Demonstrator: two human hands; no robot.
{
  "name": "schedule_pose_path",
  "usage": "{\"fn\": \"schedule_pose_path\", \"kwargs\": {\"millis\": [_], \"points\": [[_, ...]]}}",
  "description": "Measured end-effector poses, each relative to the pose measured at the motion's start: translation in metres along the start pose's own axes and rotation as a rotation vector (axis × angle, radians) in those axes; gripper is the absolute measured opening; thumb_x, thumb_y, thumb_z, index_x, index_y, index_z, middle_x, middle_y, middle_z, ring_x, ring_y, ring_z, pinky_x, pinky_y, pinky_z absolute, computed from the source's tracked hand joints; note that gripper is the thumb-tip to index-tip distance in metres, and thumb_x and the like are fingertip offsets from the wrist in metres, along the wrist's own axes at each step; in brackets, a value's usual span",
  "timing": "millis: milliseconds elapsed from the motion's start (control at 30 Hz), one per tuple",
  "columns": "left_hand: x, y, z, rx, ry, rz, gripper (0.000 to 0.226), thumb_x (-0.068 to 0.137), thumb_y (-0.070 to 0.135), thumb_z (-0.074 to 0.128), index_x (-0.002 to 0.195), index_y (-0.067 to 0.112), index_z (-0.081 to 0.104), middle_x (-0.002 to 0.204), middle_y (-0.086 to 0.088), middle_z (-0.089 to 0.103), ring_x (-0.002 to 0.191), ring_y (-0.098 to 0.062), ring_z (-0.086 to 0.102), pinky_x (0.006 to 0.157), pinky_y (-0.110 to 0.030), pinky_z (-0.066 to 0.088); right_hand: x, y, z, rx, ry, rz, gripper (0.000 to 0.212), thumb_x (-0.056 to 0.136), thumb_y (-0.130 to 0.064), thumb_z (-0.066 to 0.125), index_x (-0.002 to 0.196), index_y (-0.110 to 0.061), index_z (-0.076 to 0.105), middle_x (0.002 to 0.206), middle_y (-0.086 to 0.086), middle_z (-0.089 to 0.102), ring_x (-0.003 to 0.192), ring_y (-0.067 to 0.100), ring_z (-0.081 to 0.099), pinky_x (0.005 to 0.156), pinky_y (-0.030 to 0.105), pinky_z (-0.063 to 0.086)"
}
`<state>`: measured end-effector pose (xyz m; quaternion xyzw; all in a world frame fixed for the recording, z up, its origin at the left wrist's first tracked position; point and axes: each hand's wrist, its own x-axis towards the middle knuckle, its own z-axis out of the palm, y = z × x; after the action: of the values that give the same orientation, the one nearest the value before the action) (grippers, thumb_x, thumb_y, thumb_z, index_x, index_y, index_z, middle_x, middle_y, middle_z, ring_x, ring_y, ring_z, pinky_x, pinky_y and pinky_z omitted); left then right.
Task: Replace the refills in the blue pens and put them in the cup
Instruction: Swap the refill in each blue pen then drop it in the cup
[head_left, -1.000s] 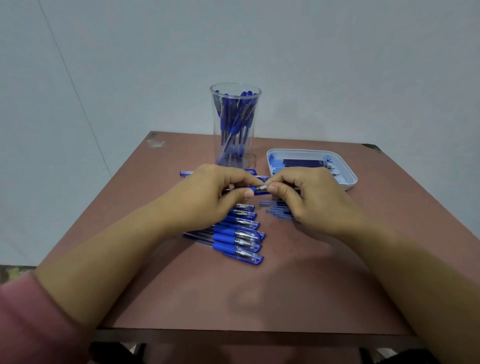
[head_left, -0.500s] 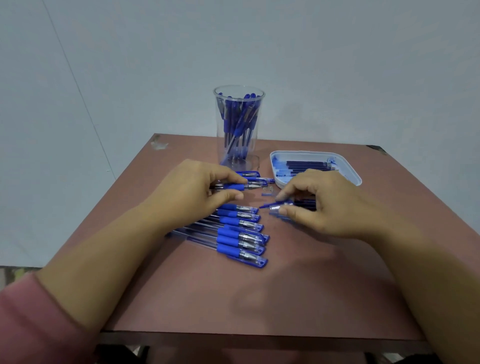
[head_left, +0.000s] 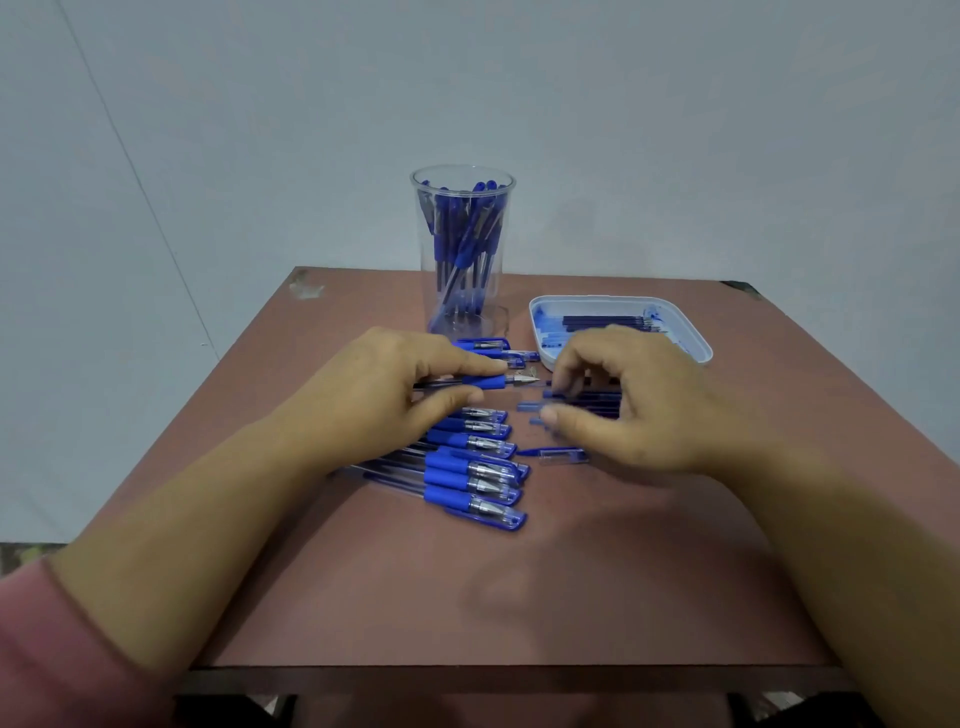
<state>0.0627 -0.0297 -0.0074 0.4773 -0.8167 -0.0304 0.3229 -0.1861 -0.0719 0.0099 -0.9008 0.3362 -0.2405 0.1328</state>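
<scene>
My pink sleeve (head_left: 57, 649) is at the far left. My left hand (head_left: 384, 395) is low over the brown counter (head_left: 519, 597). Its fingers (head_left: 467, 366) are bent a little, and the first finger and thumb pinch a blue pen (head_left: 485, 382) by its blue grip. The pen lies flat in the air with no cap on, and its silver tip points to my other hand.

Under that hand is a row of blue pens (head_left: 467, 470) lying side by side on the counter, caps pointing right. A few more capped pens (head_left: 491, 347) lie just behind my fingers.

Behind them stands the clear cup (head_left: 498, 291), tall and upright, with many blue pens standing in it.

A loose clear cap (head_left: 563, 456) lies on the counter near my right thumb.

Next is a small pile of dark refills (head_left: 592, 401). My right hand (head_left: 644, 410) is over it, fingers curled, with the thumb and first finger a little apart and their tips at the refills. It is blurry, so I cannot tell if I am pinching one.

Behind that hand is the white tray (head_left: 613, 300) with more refills lying in it.
</scene>
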Motion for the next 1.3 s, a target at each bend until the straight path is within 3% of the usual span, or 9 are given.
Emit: {"fn": "schedule_pose_path", "kwargs": {"millis": [100,267,400,567,733,867,1033,1167,1300], "points": [[0.0,0.001,0.0,-0.01,-0.006,0.001,0.03,0.087,0.031,0.071,0.117,0.033,0.07,0.102,0.017,0.073,0.086,0.005,0.064,0.074,-0.015,0.05,0.005,-0.001,0.009,0.032,0.082,0.005,0.025,0.083,-0.059,0.051,0.087,-0.036,0.061,0.082,-0.017,0.061,0.081,0.005,0.055,0.066,0.017,0.04],[0.0,0.005,0.0,-0.046,-0.03,-0.011,0.028,0.085,0.04,0.065,0.112,0.034,0.072,0.074,0.038,0.061,0.067,0.0,0.059,0.061,-0.012,0.044,0.009,-0.005,0.017,0.065,0.059,0.011,0.012,0.091,-0.035,0.062,0.089,-0.028,0.071,0.079,-0.012,0.065,0.077,0.005,0.059,0.066,0.018,0.045],[0.0,0.005,0.0,-0.05,-0.046,-0.027,0.023,0.087,0.031,0.069,0.109,0.034,0.073,0.07,0.042,0.056,0.062,0.002,0.056,0.059,-0.007,0.037,0.009,-0.007,0.019,0.164,0.057,0.044,0.008,0.085,-0.025,0.073,0.088,-0.03,0.068,0.078,-0.012,0.065,0.074,0.005,0.061,0.066,0.014,0.048],[0.0,0.003,-0.001,-0.06,-0.014,-0.036,0.024,0.086,0.032,0.071,0.109,0.035,0.073,0.071,0.039,0.059,0.068,0.001,0.061,0.06,-0.013,0.044,0.008,-0.004,0.018,0.161,0.078,0.055,0.021,0.083,-0.041,0.069,0.102,-0.033,0.063,0.089,-0.014,0.063,0.082,0.006,0.058,0.071,0.015,0.046],[0.0,0.001,-0.002,-0.065,-0.001,-0.058,0.024,0.085,0.035,0.069,0.108,0.037,0.072,0.068,0.03,0.063,0.059,-0.001,0.057,0.057,-0.011,0.042,0.011,-0.002,0.018,0.069,0.08,-0.014,0.006,0.087,-0.03,0.069,0.091,-0.027,0.068,0.082,-0.016,0.062,0.078,0.007,0.058,0.068,0.016,0.045],[0.0,0.001,-0.002,-0.072,0.005,-0.039,0.032,0.082,0.048,0.06,0.111,0.038,0.071,0.081,0.022,0.07,0.064,-0.008,0.063,0.061,-0.024,0.051,0.009,-0.004,0.017,0.178,0.086,0.02,0.023,0.083,-0.042,0.07,0.104,-0.033,0.065,0.084,-0.016,0.064,0.079,0.005,0.061,0.07,0.014,0.048],[0.0,0.0,-0.002,-0.052,-0.006,-0.047,0.029,0.085,0.043,0.064,0.112,0.037,0.071,0.089,0.017,0.073,0.069,-0.009,0.066,0.065,-0.03,0.055,0.011,-0.006,0.019,0.12,0.077,0.001,0.007,0.088,-0.033,0.066,0.091,-0.027,0.069,0.079,-0.013,0.065,0.075,0.007,0.061,0.065,0.021,0.048],[0.0,-0.001,0.0,-0.053,0.007,-0.044,0.024,0.087,0.042,0.068,0.111,0.039,0.071,0.085,0.019,0.072,0.065,-0.012,0.064,0.063,-0.03,0.052,0.009,-0.004,0.018,0.163,0.088,0.022,0.022,0.079,-0.039,0.075,0.098,-0.033,0.067,0.08,-0.02,0.063,0.077,0.006,0.061,0.069,0.016,0.049],[0.0,0.0,0.0,-0.063,0.004,-0.042,0.028,0.086,0.046,0.064,0.112,0.038,0.07,0.089,0.016,0.074,0.07,-0.011,0.067,0.065,-0.034,0.055,0.011,-0.002,0.019,0.109,0.066,0.011,0.014,0.088,-0.041,0.062,0.093,-0.03,0.07,0.081,-0.013,0.065,0.075,0.007,0.06,0.066,0.021,0.047]]}}
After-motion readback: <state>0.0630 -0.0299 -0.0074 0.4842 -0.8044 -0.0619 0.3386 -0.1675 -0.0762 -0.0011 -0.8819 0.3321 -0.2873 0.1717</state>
